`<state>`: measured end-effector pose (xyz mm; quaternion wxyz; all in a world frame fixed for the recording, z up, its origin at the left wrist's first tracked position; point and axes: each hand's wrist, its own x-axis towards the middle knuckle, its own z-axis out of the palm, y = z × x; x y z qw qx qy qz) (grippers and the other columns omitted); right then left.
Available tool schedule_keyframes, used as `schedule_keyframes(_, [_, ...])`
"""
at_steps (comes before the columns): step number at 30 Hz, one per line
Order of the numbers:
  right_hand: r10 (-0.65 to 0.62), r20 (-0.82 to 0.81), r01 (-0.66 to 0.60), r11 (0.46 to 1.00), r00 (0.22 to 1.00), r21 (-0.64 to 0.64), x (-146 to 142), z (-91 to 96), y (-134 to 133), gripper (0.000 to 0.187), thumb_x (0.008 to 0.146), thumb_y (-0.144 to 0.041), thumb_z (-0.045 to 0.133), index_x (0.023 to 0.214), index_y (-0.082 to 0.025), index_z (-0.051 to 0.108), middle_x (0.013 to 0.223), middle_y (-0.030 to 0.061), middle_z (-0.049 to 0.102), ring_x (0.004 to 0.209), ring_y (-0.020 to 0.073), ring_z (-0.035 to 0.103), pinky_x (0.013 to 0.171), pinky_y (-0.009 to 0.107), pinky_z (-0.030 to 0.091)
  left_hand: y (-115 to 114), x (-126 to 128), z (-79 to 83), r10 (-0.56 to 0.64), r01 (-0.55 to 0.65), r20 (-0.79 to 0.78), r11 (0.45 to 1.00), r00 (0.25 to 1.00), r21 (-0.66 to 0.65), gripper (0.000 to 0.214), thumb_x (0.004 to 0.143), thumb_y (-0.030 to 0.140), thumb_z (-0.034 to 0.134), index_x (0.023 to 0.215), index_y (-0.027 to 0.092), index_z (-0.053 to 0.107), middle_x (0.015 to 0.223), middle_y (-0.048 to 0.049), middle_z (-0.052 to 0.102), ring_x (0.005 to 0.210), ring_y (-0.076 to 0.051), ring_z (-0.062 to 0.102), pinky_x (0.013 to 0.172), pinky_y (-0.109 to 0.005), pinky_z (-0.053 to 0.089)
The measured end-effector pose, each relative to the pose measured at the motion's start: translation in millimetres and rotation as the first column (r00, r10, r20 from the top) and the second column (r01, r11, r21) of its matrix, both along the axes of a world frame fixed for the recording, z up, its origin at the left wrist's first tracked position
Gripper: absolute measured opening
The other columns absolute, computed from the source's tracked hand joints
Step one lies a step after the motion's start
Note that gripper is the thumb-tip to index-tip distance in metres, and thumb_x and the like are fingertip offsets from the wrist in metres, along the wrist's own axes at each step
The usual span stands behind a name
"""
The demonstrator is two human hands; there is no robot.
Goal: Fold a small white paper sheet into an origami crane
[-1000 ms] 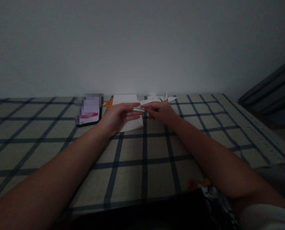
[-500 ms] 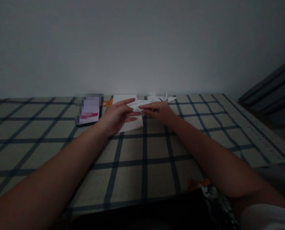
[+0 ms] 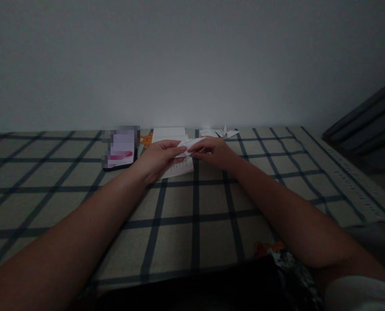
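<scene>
A small piece of folded white paper [image 3: 190, 143] is held between my two hands, just above the checked cloth. My left hand [image 3: 162, 156] grips its left side, thumb on top and fingers underneath. On the right, my right hand [image 3: 213, 149] pinches its near edge between thumb and fingers. Beneath them lies a sheet of paper with faint print [image 3: 181, 168], partly covered by my left hand. Behind the hands rests a white paper stack [image 3: 168, 133], and farther right are folded paper pieces [image 3: 225, 132], one with a pointed tip.
A smartphone [image 3: 121, 149] with a lit, partly blurred screen stands left of my hands. An orange bear-shaped item [image 3: 146, 139] shows beside the paper stack. The checked cloth [image 3: 179, 233] reaches the pale wall [image 3: 192, 65]. Dark folded fabric [image 3: 370, 125] hangs at the right.
My left fingers, spread half a second ago, have closed on the folded paper. The paper now stands tilted up between both hands. My right hand has barely moved.
</scene>
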<state>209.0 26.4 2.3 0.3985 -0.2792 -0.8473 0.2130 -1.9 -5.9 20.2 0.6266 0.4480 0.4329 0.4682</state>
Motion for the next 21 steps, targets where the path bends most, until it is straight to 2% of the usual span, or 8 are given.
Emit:
schedule_keyframes(4, [0.031,0.073,-0.035,0.998,0.997,0.051,2.0,3.3,1.3,0.017,0.09,-0.034,0.071,0.1,-0.023,0.08,0.089,0.0023,0.076,0.078,0.0132,0.061,0.072,0.027,0.046,-0.2,0.1,-1.6,0.049,-0.047,-0.041,0.998,0.998,0.031,0.026,0.069,0.021,0.088,0.092,0.013,0.078,0.093,-0.0092,0.077,0.078,-0.012,0.068,0.069,-0.02,0.054])
schedule_keyframes(7, [0.066,0.045,-0.069,0.995,0.997,0.066,2.1,4.1,2.1,0.017,0.091,-0.034,0.07,0.097,-0.022,0.08,0.086,0.0019,0.074,0.076,0.0127,0.06,0.07,0.026,0.045,-2.9,1.7,1.3,0.05,-0.048,-0.066,0.998,0.997,0.031,0.027,0.065,0.016,0.087,0.09,0.013,0.078,0.089,-0.0077,0.077,0.074,-0.012,0.067,0.068,-0.021,0.053])
schedule_keyframes(14, [0.035,0.006,-0.035,0.999,0.999,-0.009,0.2,4.0,-0.9,0.019,0.089,-0.037,0.071,0.094,-0.021,0.078,0.088,0.0033,0.073,0.075,0.0127,0.059,0.066,0.025,0.044,-4.7,3.6,4.4,0.039,-0.036,-0.078,0.999,0.996,0.038,0.027,0.064,0.013,0.083,0.09,0.013,0.077,0.086,-0.0073,0.075,0.073,-0.013,0.066,0.074,-0.026,0.054])
schedule_keyframes(21, [0.037,-0.026,-0.038,0.999,0.999,-0.016,0.5,3.6,-1.4,0.018,0.09,-0.034,0.069,0.093,-0.018,0.077,0.085,0.0029,0.072,0.074,0.0118,0.06,0.067,0.024,0.045,-4.3,3.1,-0.1,0.017,-0.015,-0.055,0.999,0.998,0.044,0.028,0.063,0.018,0.088,0.089,0.014,0.076,0.086,-0.0047,0.075,0.074,-0.011,0.067,0.074,-0.022,0.054])
